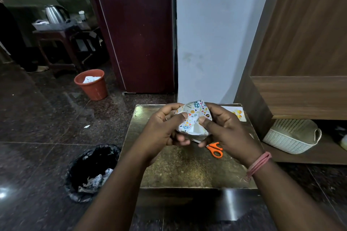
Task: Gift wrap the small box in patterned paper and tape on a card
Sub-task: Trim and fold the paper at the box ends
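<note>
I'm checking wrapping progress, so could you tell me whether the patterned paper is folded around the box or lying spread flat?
Folded: the patterned paper bunches around something held between both hands.

Likely a home, kettle [54, 14], sofa [24, 2], waste bins [91, 84]

You hold the small box, loosely wrapped in white paper printed with colourful eggs and flowers [194, 118], tilted above the bench, its folds unsealed; a white patterned card [237, 113] lies flat behind.
</note>
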